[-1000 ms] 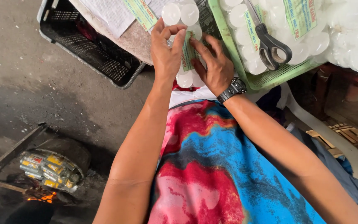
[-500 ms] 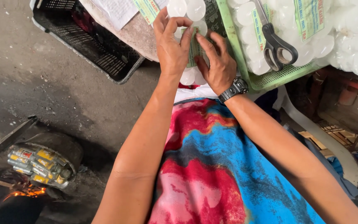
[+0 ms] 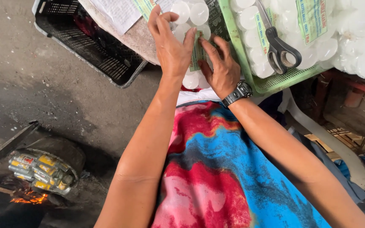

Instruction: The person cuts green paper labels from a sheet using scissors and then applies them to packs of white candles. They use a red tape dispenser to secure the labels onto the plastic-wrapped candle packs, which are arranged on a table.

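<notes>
Both of my hands hold a clear plastic bag of round white cakes (image 3: 191, 17) with a green paper label inside. My left hand (image 3: 170, 42) grips the bag's left side, fingers spread over it. My right hand (image 3: 220, 67), a black watch on its wrist, presses the label from the right. The bag sits above my lap, in front of a green plastic basket (image 3: 275, 82).
The green basket holds more bags of white cakes (image 3: 351, 29) and black-handled scissors (image 3: 279, 46). A black crate (image 3: 85, 46) with cloth and printed paper stands at the left. On the floor at lower left, a pot of small cans (image 3: 39, 173) sits over a fire (image 3: 26, 198).
My hands and the bag sit slightly lower and more central in view; the grip is much the same, with the left fingers shifted on the bag.
</notes>
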